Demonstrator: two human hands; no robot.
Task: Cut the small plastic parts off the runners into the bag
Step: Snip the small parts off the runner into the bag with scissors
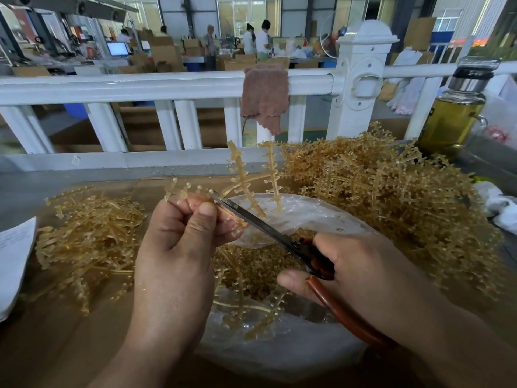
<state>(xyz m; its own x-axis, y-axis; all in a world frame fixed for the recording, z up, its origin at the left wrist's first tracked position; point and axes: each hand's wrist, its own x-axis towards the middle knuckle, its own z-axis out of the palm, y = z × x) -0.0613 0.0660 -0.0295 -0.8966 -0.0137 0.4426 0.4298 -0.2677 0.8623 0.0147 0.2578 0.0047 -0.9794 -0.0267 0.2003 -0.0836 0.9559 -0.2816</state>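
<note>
My left hand (181,242) pinches an amber plastic runner (240,175) whose branches with small parts stick up above the clear plastic bag (279,345). Scissors (260,222) with reddish-brown handles are gripped in my right hand (361,273); the blade tips reach the runner right at my left fingertips. The bag lies open between my hands and holds many small cut amber parts (260,264) and a few runner pieces.
A large pile of amber runners (391,191) lies to the right, a smaller flatter pile (89,239) to the left. Papers (14,261) sit at the left edge. A white railing (167,88) with a brown cloth (264,93) stands behind; a bottle (456,107) is at the right.
</note>
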